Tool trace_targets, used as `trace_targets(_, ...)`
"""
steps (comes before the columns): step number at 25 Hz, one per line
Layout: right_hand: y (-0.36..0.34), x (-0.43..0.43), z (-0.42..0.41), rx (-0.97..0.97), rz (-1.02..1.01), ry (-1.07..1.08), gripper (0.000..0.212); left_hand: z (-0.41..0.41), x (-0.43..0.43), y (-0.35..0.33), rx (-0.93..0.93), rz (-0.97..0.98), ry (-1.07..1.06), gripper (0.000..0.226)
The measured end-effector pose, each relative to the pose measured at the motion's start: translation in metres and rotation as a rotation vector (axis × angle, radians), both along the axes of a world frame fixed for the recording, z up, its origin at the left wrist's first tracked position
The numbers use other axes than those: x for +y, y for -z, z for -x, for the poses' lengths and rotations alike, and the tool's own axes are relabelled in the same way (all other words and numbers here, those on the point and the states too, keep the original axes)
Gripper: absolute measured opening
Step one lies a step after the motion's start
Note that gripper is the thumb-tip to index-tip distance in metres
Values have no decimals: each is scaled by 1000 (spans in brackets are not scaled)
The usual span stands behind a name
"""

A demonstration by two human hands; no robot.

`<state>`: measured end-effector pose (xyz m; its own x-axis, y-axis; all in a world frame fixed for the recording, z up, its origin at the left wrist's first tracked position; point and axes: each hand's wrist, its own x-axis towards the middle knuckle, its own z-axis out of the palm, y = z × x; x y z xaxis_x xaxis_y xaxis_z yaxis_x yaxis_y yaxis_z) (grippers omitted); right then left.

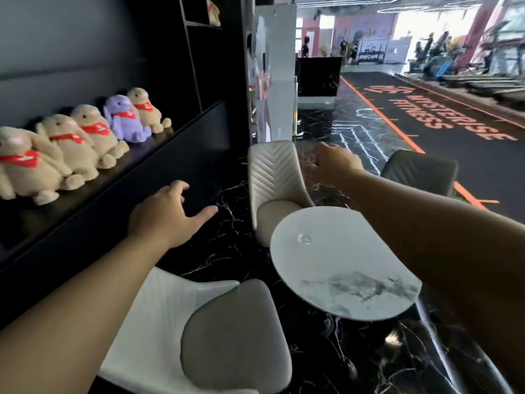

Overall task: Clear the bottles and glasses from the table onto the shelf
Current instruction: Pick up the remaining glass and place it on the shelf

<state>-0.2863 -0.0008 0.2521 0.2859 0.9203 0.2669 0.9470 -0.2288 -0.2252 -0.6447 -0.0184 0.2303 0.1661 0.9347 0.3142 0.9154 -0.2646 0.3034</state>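
Observation:
A round white marble table (349, 251) stands at the centre right. One small clear glass (304, 239) sits on it near its far edge. My left hand (167, 214) hovers with fingers spread and nothing in it, in front of the long black shelf (187, 129) on the left. My right hand (333, 164) is raised beyond the table, above a chair back. Its fingers curl around what looks like a second clear glass (309, 166), faint and blurred. I see no bottles.
Several plush toys (85, 140) with red scarves line the shelf's left part. Pale chairs stand near (227, 331) and far (272, 172) of the table, a grey chair (420, 169) at the right. The floor is black marble, with a gym area behind.

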Motion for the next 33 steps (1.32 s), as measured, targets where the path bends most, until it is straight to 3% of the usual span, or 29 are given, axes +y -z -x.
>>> trace_targets(7,106,41,-172,-10,179,10,61,-228,58,81,103,184,153,87)
trace_targets(11,184,88,-206,0,338,-127,68,-318,89,129,96,324,145,82)
trace_targets(16,272,156,-172,51,503,-318,78,-341,108,155,111,306,94,80)
trace_targets(21,325,211,-137,40,553,-412,79,-329,141,190,15,413,-77,77)
trace_targets(23,346,225,-137,27,602,-405,68,-333,149,213,-114,475,-162,73)
trace_targets(27,369,234,-142,44,634,-413,45,-347,157,254,-556,688,-325,71)
trace_targets(30,341,234,-132,23,556,-496,45,-345,168,264,-891,768,-484,75)
trace_targets(33,276,229,-86,71,427,-638,51,-322,175,248,-1342,853,-639,85)
